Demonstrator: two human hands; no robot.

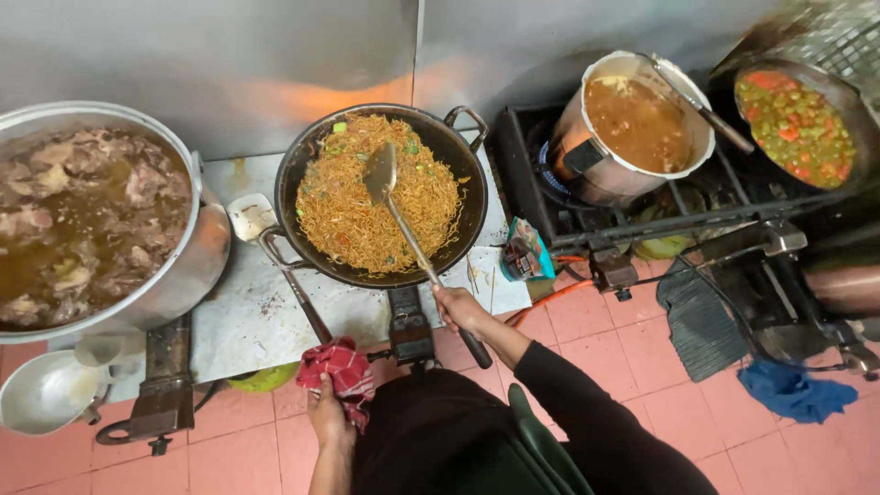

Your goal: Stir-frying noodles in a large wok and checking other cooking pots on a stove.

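By wok (302, 174), teal packet (525, 249), R hand (458, 307) w/ spatula (380, 174)

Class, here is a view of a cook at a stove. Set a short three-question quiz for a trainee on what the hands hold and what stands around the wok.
1. True or false: the right hand holds the spatula by its long handle.
2. What lies between the left hand and the wok handle?
3. Which pot stands to the right of the wok? A. large pot of meat in broth B. pot of brown sauce with a ladle C. small bare metal bowl

Key
1. True.
2. A red checked cloth.
3. B, the pot of brown sauce; the large pot stands on the left.
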